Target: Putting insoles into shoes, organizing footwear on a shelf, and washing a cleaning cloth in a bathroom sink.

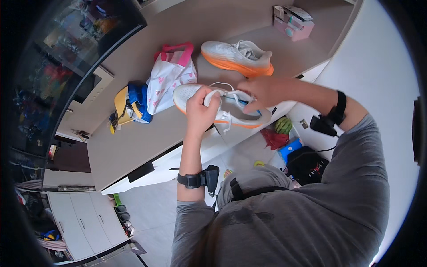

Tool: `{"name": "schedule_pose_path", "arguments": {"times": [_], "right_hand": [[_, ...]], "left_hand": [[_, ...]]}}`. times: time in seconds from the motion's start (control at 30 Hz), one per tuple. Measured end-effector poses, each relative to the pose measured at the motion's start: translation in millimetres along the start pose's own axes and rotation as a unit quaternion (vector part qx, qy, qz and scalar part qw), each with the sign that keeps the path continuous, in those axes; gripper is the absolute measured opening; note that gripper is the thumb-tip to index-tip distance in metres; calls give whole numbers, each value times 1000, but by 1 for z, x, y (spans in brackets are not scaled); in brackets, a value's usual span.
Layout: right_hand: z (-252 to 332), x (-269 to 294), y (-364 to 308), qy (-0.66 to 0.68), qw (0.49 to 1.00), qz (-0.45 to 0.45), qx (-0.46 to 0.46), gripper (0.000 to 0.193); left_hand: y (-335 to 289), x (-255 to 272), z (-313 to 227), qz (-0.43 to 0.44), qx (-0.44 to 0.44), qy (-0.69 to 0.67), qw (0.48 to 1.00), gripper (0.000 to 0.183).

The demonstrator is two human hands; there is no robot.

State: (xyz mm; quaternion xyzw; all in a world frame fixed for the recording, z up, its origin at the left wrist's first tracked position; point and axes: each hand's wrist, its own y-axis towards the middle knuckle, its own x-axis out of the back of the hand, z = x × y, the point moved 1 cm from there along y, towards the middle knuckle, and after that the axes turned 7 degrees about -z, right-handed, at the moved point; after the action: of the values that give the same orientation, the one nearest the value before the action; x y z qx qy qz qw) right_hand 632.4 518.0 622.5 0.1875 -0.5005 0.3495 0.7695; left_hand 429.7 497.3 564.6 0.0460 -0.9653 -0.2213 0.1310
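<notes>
A white running shoe with an orange sole (179, 94) is held at the edge of the cabinet top, its toe to the left and its opening toward me. My left hand (202, 109) is closed on its front part, the thumb over the tongue and laces. Over the opening, my right hand (259, 93) has its fingers bent together around a white shoelace (240, 99); its fingertips are partly hidden. Some blue shows inside the shoe. Behind it, the matching shoe (238, 57) rests upright on the cabinet top, with its laces bunched in the opening.
Left of the shoes stand a white bag with pink handles (171, 82) and a yellow and blue cap (129, 104) with keys beside it. A pink box (293, 24) sits at the far right. Below, on the floor, lie a black bag (307, 164) and a green striped ball (283, 125).
</notes>
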Motion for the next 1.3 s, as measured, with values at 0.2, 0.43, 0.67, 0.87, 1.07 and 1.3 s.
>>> {"name": "schedule_pose_path", "arguments": {"times": [0.2,0.43,0.67,0.87,1.07,1.3], "right_hand": [[-10,-26,1,-78,987,-129,-63,19],[-24,-39,7,34,962,-270,-27,14],[-5,-39,0,143,952,-268,-47,16],[-11,-61,-14,245,915,-314,-67,18],[-19,-79,-24,338,879,-319,-105,19],[-2,-70,-15,439,855,-262,-87,17]], "left_hand": [[7,-2,-21,-70,-26,126,989,13],[-3,-34,-73,133,-174,296,930,10],[18,-40,-48,423,58,360,830,21],[10,-70,-61,458,80,533,708,27],[0,-91,-62,429,94,628,643,27],[-5,-60,-61,404,93,620,667,34]]}}
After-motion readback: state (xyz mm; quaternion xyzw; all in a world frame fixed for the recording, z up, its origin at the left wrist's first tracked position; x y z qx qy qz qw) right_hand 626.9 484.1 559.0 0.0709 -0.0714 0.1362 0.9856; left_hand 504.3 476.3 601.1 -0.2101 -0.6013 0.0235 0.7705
